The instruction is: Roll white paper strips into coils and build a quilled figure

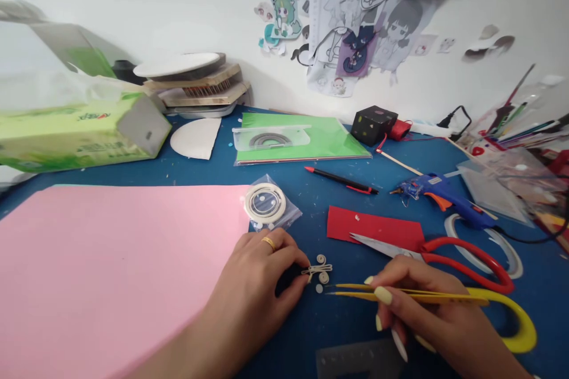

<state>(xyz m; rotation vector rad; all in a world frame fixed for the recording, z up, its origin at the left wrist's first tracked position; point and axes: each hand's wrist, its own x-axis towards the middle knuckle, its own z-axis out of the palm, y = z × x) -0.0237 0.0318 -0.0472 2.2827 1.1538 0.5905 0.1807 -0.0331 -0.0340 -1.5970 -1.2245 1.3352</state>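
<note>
My left hand, with a ring on one finger, pinches the left end of a small off-white quilled paper piece with curled spirals. My right hand holds a pair of yellow tweezers, whose two tips are apart and point left. Just left of those tips lies a small pale disc on the blue table, below the quilled piece. Red-handled scissors lie beyond my right hand, their blades over a red paper strip. A yellow handle loop shows beside my right wrist.
Pink paper covers the left side. A bag of coiled paper strips, a pen, a blue glue gun with its cord, and a green sheet lie farther back. A clear ruler is at the front edge.
</note>
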